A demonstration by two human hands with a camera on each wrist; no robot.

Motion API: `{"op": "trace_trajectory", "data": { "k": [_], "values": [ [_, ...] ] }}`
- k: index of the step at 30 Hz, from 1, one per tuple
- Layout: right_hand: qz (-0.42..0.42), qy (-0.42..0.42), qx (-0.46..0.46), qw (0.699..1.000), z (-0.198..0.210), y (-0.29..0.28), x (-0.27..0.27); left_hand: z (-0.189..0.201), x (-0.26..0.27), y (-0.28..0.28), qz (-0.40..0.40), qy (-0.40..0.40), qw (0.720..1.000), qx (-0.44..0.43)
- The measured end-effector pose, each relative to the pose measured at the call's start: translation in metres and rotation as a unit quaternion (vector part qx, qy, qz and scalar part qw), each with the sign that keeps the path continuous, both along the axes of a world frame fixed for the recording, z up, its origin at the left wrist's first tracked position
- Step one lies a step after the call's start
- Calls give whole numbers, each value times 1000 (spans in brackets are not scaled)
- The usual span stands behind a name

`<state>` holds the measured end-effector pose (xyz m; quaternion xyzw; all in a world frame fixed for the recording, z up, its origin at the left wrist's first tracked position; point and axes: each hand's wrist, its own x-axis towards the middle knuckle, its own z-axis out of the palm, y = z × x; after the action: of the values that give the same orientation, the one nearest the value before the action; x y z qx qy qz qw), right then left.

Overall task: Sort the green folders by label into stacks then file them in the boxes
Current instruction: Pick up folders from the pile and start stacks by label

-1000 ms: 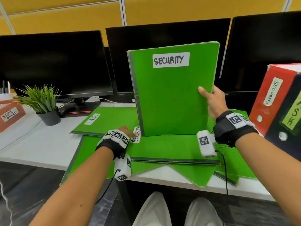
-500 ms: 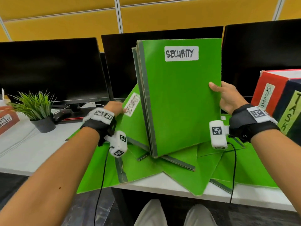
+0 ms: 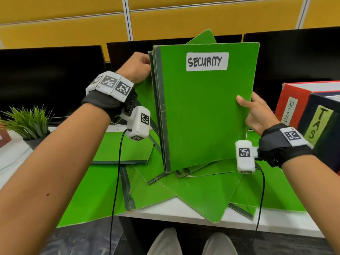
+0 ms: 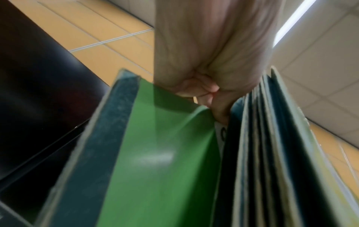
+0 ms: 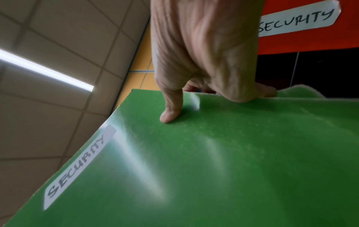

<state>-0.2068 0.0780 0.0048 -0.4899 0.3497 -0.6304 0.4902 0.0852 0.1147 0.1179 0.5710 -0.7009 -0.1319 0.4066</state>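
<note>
A stack of green folders (image 3: 206, 111) stands upright on the desk, its front one labelled SECURITY (image 3: 207, 61). My right hand (image 3: 255, 113) grips the stack's right edge, thumb (image 5: 170, 112) on the front cover (image 5: 223, 161). My left hand (image 3: 136, 67) holds another green folder (image 4: 161, 153) against the back of the stack beside the spines (image 4: 272, 153); its tilted corner (image 3: 204, 38) sticks up behind. More green folders (image 3: 193, 188) lie scattered flat on the desk below.
A red box labelled SECURITY (image 3: 292, 107) (image 5: 297, 21) and a dark box marked TAS (image 3: 318, 124) stand at the right. Black monitors (image 3: 49, 78) line the back. A potted plant (image 3: 27, 122) sits at the left. The white desk edge (image 3: 184, 214) runs in front.
My left hand lifted a folder off the desk and brought it up behind the upright stack. The stack in my right hand stayed upright, now nearer the camera.
</note>
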Motion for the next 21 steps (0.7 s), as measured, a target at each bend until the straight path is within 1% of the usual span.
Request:
{"op": "trace_trajectory", "data": {
  "k": [3,4,5,7,8,9,11,13,15,16,18,21],
  "values": [
    [-19,-17,-11,1000,-11,0,-3,-3,-7,2,-12,-25,999,-25],
    [-29,-18,-13,999,-16,1,-3,-6,-9,2,3,-35,999,-36],
    [-41,-19,-15,999,-21,0,-4,-10,-11,1,36,-36,997,-49],
    [-69,-21,-12,997,-31,-1,-8,-24,-8,-3,112,6,991,-78],
    [-84,-23,-7,996,-35,-1,-11,-34,-6,-4,124,40,988,-79],
    [-99,-27,-1,995,-40,-2,-14,-44,-6,-3,111,80,988,-66],
    [-123,-37,6,992,-49,-2,-18,-71,-12,0,58,164,985,-5],
    [-130,-37,-4,991,-52,-1,-18,-95,-27,4,7,200,978,57],
    [-134,1,-27,991,-52,4,-13,-112,-45,8,-21,210,974,87],
    [-138,23,-37,989,-52,7,-11,-119,-54,9,-13,212,973,86],
    [-158,46,-40,986,-56,10,-11,-127,-68,13,10,214,975,54],
    [-207,106,-48,971,-67,12,-14,-138,-80,19,14,224,974,10]
  ]
}}
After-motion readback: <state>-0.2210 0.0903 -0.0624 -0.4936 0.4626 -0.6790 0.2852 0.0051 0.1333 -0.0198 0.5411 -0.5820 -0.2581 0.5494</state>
